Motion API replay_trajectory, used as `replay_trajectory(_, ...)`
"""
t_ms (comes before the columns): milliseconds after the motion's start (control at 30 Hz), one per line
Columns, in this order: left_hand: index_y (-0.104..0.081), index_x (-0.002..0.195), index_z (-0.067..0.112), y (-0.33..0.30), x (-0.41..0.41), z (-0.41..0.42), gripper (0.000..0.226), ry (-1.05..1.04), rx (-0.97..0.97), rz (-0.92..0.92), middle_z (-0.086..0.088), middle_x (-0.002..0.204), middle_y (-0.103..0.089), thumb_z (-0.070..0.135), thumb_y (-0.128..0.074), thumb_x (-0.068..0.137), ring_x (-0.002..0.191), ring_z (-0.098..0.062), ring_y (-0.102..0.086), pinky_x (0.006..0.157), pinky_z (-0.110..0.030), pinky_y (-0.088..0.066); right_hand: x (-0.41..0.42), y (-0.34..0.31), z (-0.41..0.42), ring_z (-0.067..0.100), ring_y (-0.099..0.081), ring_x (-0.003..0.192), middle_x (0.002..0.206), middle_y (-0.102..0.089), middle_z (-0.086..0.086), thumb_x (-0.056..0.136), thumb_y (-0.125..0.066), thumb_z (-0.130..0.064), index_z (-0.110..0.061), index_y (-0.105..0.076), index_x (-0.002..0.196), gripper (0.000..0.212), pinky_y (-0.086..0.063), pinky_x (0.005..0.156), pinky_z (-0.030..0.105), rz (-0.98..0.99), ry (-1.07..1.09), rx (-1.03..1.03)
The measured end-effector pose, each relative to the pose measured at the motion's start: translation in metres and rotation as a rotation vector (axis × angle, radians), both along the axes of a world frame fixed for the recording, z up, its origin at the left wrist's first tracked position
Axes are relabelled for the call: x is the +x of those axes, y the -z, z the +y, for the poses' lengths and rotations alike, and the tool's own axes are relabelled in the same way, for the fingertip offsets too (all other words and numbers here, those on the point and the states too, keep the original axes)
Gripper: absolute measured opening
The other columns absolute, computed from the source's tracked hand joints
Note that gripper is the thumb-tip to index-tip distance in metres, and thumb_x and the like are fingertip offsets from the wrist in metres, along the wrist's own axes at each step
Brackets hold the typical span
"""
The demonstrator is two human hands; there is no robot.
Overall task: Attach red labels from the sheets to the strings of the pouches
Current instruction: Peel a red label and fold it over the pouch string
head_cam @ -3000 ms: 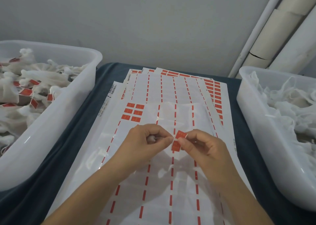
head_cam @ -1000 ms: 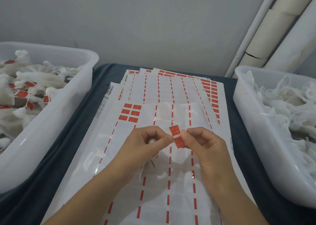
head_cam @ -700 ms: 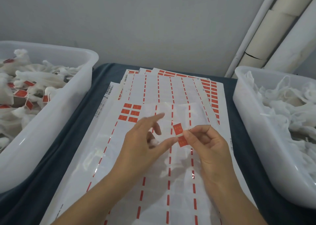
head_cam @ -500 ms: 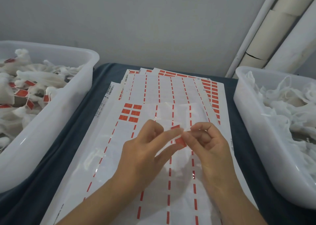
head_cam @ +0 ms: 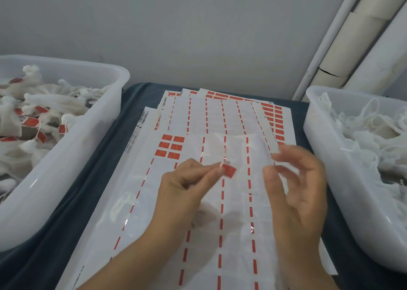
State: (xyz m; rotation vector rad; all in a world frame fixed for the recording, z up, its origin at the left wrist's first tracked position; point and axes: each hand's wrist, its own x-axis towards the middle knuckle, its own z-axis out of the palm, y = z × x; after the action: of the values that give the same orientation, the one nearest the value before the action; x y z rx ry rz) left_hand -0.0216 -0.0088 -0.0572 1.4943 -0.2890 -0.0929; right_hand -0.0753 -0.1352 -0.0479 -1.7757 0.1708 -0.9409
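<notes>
A worktop (head_cam: 92, 212) under a dark blue cloth fills the view, backed by a grey wall with pale pipes (head_cam: 343, 47) rising at two o'clock. At nine o'clock stands a large translucent tub (head_cam: 72, 157) heaped with white pouches that already carry red tags. At three o'clock stands a second tub (head_cam: 326, 168) holding plain white pouches (head_cam: 370, 135).

Between the tubs a fanned stack of label sheets (head_cam: 220, 117) runs from twelve o'clock down to six, mostly stripped to their white backing with red dashed lines between the columns. The top sheet (head_cam: 154, 201) keeps a small block of six unused red labels (head_cam: 169, 146) at its eleven o'clock corner.

The left hand (head_cam: 185, 192) lies over the middle of the top sheet, its thumb and forefinger fingers (head_cam: 212, 171) pinched together on a thin white string end. A single red label (head_cam: 229, 171) sits at the tips of those fingers, sticking out toward three o'clock, folded and touching the string. The pouch itself is hidden under the hand.

The right hand (head_cam: 295, 188) hovers just beside it at three o'clock, blurred, its fingers (head_cam: 269, 173) loosely spread and grasping nothing, apart from the label.
</notes>
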Motion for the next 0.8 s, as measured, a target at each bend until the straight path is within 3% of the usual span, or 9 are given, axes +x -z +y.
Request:
replay_trajectory(67,-0.076,0.071,0.037,-0.0039,0.0021,0.0014,0.029,0.002,-0.102,0.175,0.007,0.051,-0.048,0.051,-0.066,0.048,0.042,-0.003,-0.037,0.041,-0.012,-0.035,0.0021,0.0004,0.0025,0.007,-0.062,0.100,0.103,-0.063,-0.023,0.072,-0.072,-0.048,-0.037,-0.058,0.095,0.029,-0.053,0.078,0.019,0.167,-0.146,0.253)
replay_trajectory(167,-0.078,0.077,0.027,-0.0045,0.0009,-0.0001,0.035,0.027,-0.158,0.223,0.007,0.049,-0.044,0.047,-0.069,0.050,0.040,-0.005,-0.031,0.038,-0.014,-0.031,0.0069,0.0032,0.0046,0.004,-0.065,0.091,0.092,-0.069,-0.022,0.058,-0.066,-0.047,-0.027,-0.063,0.091,0.038,-0.048,0.065,0.005,0.310,-0.302,0.346)
replay_trajectory(333,-0.078,0.079,0.025,-0.0022,-0.0041,-0.0014,0.031,0.124,-0.185,0.220,0.009,0.049,-0.045,0.043,-0.069,0.055,0.040,-0.004,-0.033,0.038,-0.016,-0.030,0.0068,0.0054,0.0038,0.016,-0.070,0.086,0.091,-0.074,-0.007,0.057,-0.069,-0.044,-0.021,-0.072,0.085,0.036,-0.055,0.070,0.018,0.290,-0.383,0.438)
replay_trajectory(800,-0.077,0.069,0.024,-0.0043,-0.0074,-0.0019,0.026,0.141,-0.202,0.253,0.009,0.045,-0.044,0.043,-0.068,0.054,0.038,-0.004,-0.033,0.038,-0.014,-0.030,0.0069,0.0060,0.0030,0.016,-0.071,0.074,0.081,-0.074,-0.005,0.055,-0.068,-0.038,-0.035,-0.075,0.076,0.022,-0.055,0.065,0.018,0.250,-0.387,0.494)
